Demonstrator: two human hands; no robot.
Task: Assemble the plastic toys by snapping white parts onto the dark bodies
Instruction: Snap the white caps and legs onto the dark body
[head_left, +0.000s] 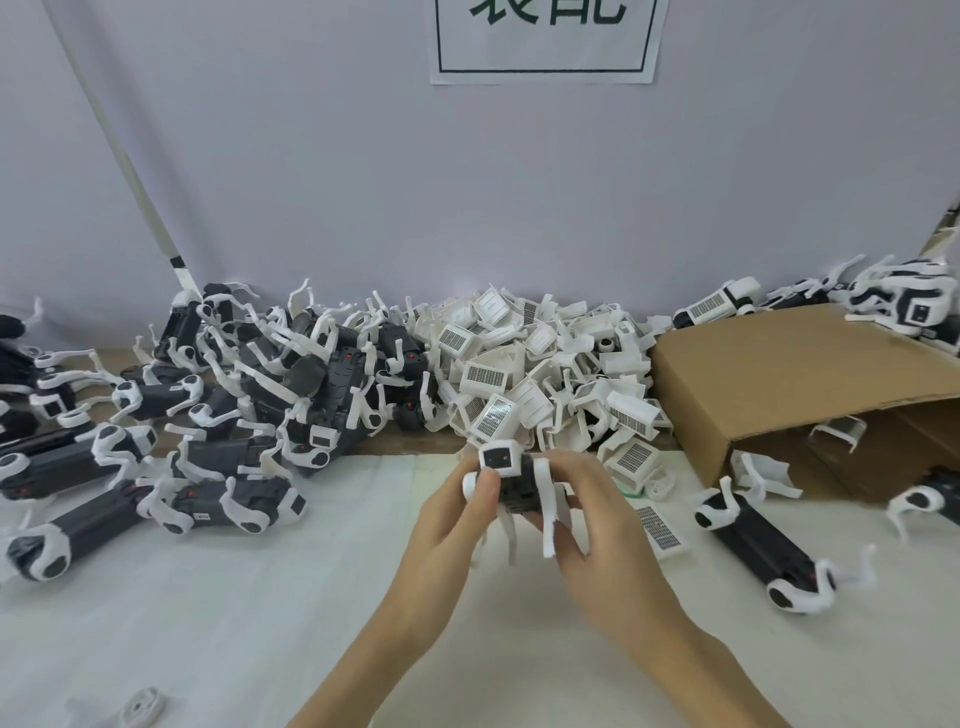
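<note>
While the counter (260, 623) is carrying everything under a white sheet, the biggest mass on it is sitting at the back left: a heap of dark bodies (291, 384) with white legs already fitted. Beside it, at back centre, a pile of loose white shells (540, 374) with gridded labels is leaning against the wall, and a cardboard box (795, 374) is lying open on its side at the right. One more legged body (753, 545) is resting alone on the sheet just in front of the box.

Near the counter's middle, both hands are holding a single toy (514, 483) above the sheet. The left hand (457, 525) is gripping its front end, thumb curled over the white part beside the head. The right hand (597, 525) is wrapping its fingers (571, 519) around the rear, clamped on the dark body and a white leg.

Judging by the grip, the person is seating a white piece onto this body; the next move probably calls for aligning the tabs and pressing until they click, then adding a shell from the pile.

Much is being hidden: the right palm is covering the toy's back half, so which part is being fitted cannot be told. A small white disc (143, 706) is lying near the lower left.
</note>
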